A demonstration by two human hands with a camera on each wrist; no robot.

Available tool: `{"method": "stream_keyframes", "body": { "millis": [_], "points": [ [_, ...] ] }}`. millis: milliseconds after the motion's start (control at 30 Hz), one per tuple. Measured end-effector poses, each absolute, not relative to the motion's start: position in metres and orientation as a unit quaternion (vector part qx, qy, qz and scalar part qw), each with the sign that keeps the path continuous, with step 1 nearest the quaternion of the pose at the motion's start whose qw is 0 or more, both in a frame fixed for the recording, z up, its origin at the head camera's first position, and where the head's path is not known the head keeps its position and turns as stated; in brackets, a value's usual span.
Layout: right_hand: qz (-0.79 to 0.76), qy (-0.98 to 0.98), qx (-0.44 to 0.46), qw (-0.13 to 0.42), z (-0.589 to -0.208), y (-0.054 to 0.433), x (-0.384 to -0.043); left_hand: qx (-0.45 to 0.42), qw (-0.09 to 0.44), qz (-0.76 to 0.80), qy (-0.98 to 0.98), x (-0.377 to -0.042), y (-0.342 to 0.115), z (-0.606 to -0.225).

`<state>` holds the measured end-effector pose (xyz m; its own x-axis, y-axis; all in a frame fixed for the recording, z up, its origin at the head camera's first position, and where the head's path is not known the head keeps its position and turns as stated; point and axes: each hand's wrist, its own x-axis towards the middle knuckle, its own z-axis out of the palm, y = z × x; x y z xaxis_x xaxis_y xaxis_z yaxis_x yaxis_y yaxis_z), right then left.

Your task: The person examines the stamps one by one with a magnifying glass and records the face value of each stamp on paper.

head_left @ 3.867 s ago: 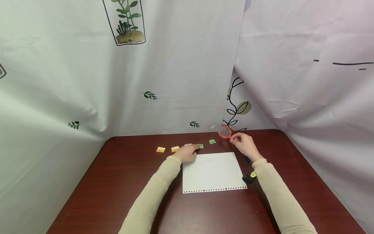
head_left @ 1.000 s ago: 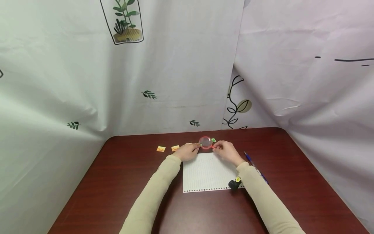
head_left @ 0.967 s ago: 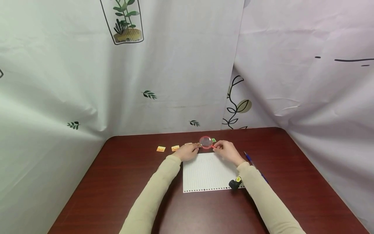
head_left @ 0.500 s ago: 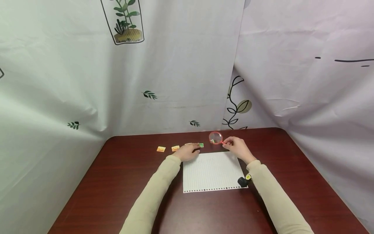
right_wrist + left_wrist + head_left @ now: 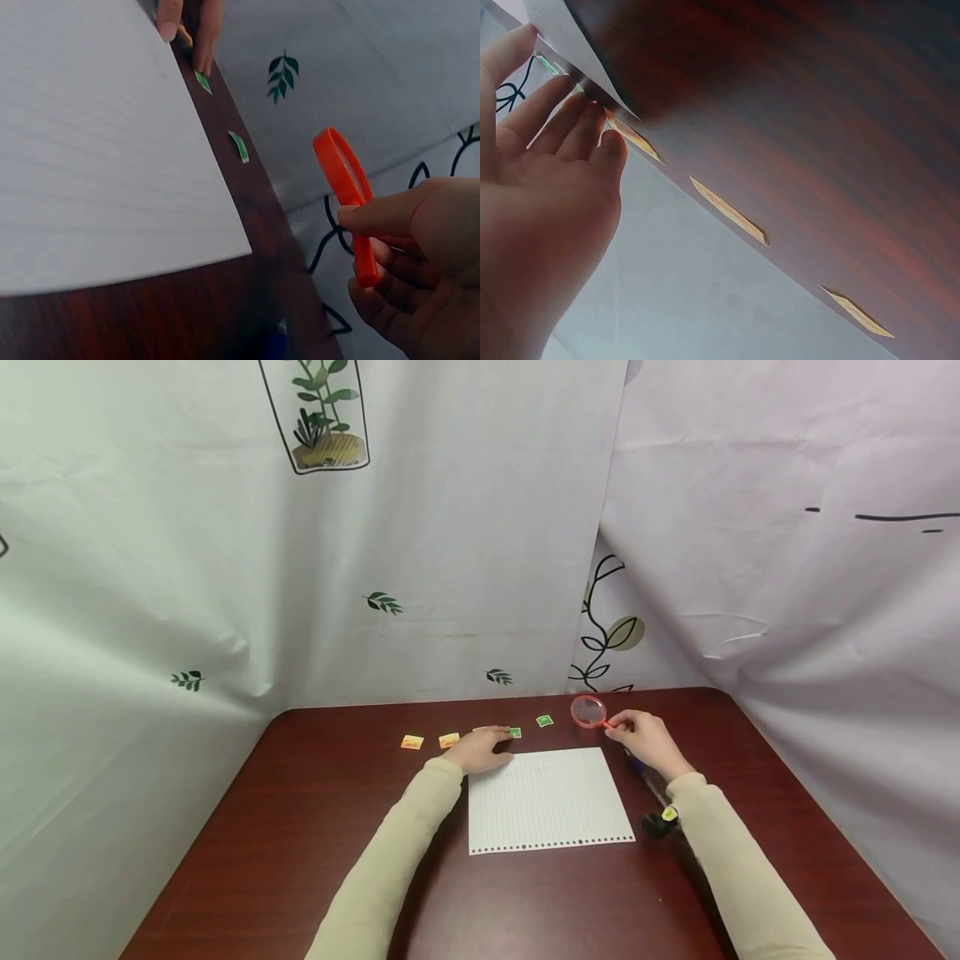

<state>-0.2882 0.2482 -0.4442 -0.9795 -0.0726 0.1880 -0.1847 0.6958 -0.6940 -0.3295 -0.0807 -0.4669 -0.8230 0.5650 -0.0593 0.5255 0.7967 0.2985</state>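
One dark-red wood-grain table [image 5: 570,906] bears a ruled loose-leaf sheet [image 5: 551,810] with faint, unreadable writing, while the left hand [image 5: 482,752] has fingers loosely extended and the right hand [image 5: 649,743] pinches a red magnifying glass [image 5: 339,174], lens just past its fingertips, right of two green stamp-like slips [image 5: 544,721].

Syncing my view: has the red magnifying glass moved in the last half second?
Yes; head view: the red magnifying glass moved right, clear of the rightmost green card.
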Motion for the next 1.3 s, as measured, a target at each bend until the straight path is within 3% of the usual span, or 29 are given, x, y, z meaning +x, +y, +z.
{"method": "stream_keyframes", "body": {
  "millis": [700,1300],
  "points": [
    [0.334,-0.937,0.037,0.091,-0.462,0.318,-0.267,0.287,0.067,0.138,0.945,-0.332,-0.081,-0.469],
    [0.304,-0.949,0.033,0.075,-0.473,0.328,-0.26,0.287,0.064,0.139,0.946,-0.331,-0.08,-0.469]
  ]
}}
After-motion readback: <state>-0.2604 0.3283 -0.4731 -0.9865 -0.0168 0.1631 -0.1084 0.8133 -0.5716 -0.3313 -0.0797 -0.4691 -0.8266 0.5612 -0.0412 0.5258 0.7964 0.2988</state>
